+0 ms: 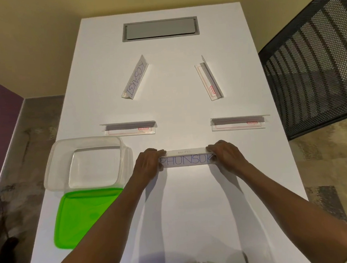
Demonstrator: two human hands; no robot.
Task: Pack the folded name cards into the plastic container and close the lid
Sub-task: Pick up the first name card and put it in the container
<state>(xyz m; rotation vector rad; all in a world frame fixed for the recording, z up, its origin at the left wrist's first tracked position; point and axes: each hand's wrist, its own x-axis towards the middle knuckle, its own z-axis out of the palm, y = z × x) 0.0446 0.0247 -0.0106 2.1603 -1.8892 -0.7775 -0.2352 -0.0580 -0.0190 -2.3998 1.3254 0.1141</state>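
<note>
Even, warm indoor light. Soft double forearm shadows on the white rectangular table (pixel 194 202). Sharp centre; wide-angle bending at edges; corners dim.

both hands (pixel 148 164) (pixel 225 156) cover the ends of the name card (pixel 186 160); its top writing is unreadable.

Matt white table top (pixel 194 202), smooth, at centre frame. The container (pixel 52 161) at left is clear glossy plastic; its lid (pixel 75 218) below is translucent green plastic, smooth. The "PHUNSUK" card (pixel 186 160) looks like matt white paper. Upper right, a black mesh chair back (pixel 312 62).
</note>
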